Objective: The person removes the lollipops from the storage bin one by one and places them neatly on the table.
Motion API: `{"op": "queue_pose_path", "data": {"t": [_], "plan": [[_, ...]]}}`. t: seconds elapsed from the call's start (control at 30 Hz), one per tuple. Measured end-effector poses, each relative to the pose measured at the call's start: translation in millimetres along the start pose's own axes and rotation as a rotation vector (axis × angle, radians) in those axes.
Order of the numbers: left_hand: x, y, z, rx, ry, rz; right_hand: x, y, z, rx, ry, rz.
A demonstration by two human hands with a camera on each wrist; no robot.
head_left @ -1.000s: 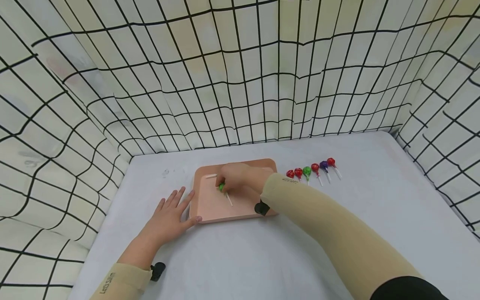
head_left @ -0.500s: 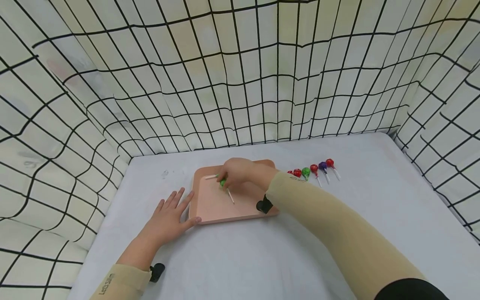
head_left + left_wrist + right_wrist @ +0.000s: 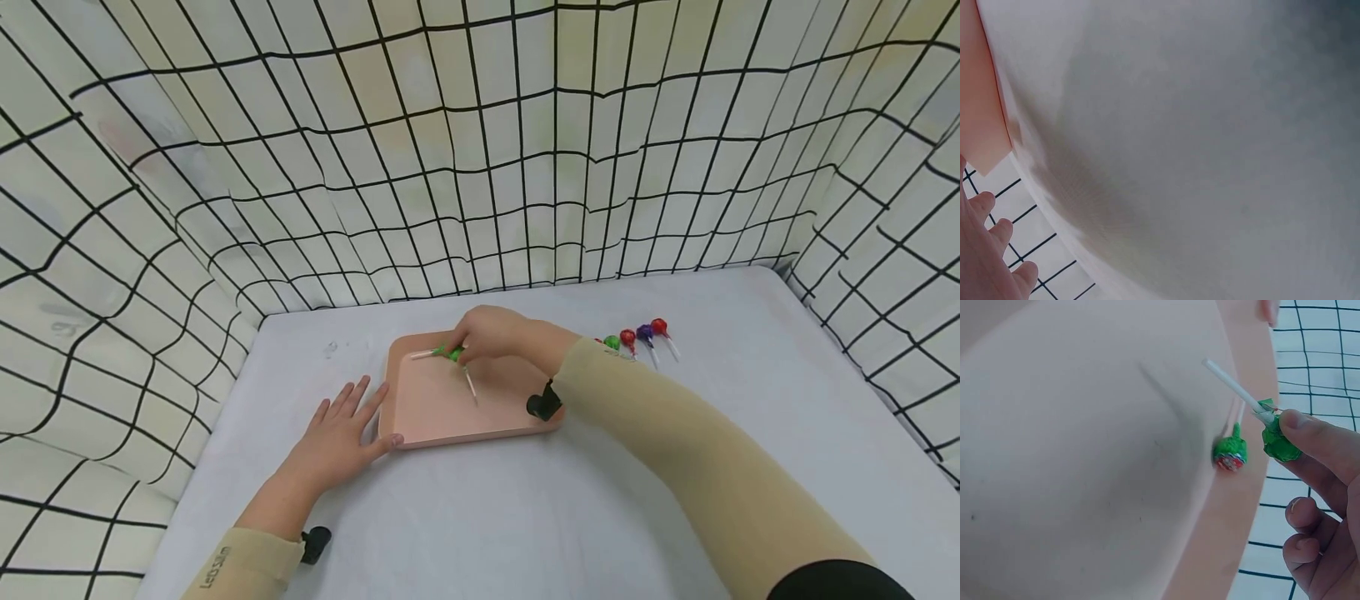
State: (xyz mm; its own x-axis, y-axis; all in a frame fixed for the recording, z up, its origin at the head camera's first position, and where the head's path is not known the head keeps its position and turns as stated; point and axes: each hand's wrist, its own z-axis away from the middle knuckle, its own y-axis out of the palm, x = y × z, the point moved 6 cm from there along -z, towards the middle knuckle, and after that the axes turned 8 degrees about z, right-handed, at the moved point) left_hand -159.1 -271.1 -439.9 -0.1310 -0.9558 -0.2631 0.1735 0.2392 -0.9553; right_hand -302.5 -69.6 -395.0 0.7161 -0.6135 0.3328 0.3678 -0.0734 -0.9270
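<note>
My right hand [image 3: 495, 332] is over the far part of a pink tray [image 3: 431, 408]. Between thumb and index finger it pinches the green-wrapped head of a lollipop [image 3: 1280, 445], whose white stick points away from the hand. A second green lollipop [image 3: 1230, 454] lies in the tray along its far side, just beside the held one; in the head view the fingers partly hide its head. At the tray's near left corner my left hand [image 3: 337, 437] rests with fingers spread, its thumb and index fingertip at the rim.
To the right of the tray, red, green and purple lollipops [image 3: 645, 333] lie in a row on the white table [image 3: 480, 517]; my right sleeve [image 3: 660, 425] covers part of the row. A black-grid white curtain [image 3: 480, 192] surrounds the table's back and sides.
My right hand has shifted a little right and away from me, carrying the green lollipop. More of the other green lollipop shows. The left hand stays in place.
</note>
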Motion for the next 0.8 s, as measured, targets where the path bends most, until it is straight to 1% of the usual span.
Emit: {"op": "queue_pose_path", "data": {"t": [0.13,0.3,0.37,0.57,0.67,0.8], "plan": [[-0.1,0.1,0.0,-0.007,0.002,-0.003,-5.6,-6.9,9.9,-0.013,0.013,-0.026],[-0.7,-0.2,0.6,-0.009,0.0,-0.005,-19.8,-11.5,23.4,-0.031,0.057,-0.039],[-1.0,-0.1,0.8,-0.009,-0.003,-0.005,-26.3,-13.0,28.1,-0.039,0.073,-0.032],[-0.9,-0.1,0.9,-0.007,-0.01,-0.011,-40.8,-20.0,41.8,-0.06,0.066,0.014],[-0.8,-0.2,0.9,-0.004,-0.01,-0.009,-47.6,-23.7,49.9,-0.073,0.07,0.013],[-1.4,-0.4,0.6,-0.006,-0.007,-0.011,-56.2,-28.9,62.0,-0.084,0.099,-0.001]]}}
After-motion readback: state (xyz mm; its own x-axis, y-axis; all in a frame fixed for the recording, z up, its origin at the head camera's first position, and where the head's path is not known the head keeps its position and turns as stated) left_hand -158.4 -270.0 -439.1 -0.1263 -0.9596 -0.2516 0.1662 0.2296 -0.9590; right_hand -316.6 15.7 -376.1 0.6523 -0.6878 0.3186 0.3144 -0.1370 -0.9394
